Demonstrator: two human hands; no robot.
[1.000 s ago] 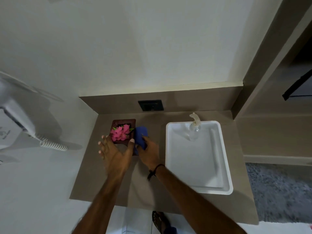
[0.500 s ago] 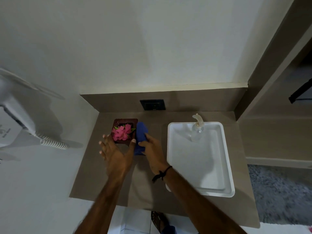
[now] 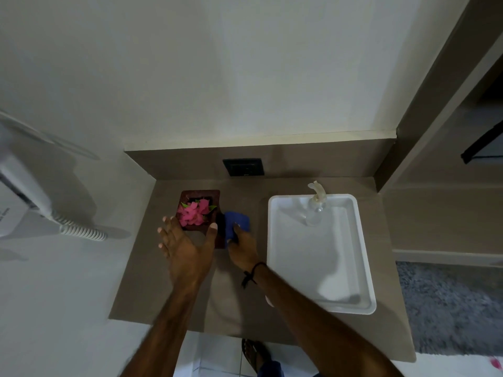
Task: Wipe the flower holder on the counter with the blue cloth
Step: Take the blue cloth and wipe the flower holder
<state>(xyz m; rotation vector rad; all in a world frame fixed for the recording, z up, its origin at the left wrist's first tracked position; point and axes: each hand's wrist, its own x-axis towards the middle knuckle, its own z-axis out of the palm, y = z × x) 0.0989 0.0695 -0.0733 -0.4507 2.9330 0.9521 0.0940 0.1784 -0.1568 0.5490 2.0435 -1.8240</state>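
A white tray point(image 3: 364, 268) lies on the right side of the brown counter point(image 3: 152, 268). A clear pump bottle point(image 3: 315, 210) stands at the far end of the tray. A dark wall socket point(image 3: 243, 167) sits on the brown strip behind the counter. Above it the wall point(image 3: 245, 63) is pale. On the left wall hangs a white hair dryer point(image 3: 19, 197) with a curly cord point(image 3: 81, 232). A grey fluffy rug point(image 3: 449, 308) covers the floor on the right. Below the counter edge, a sandal point(image 3: 254, 353) shows on white floor tiles point(image 3: 215, 357).
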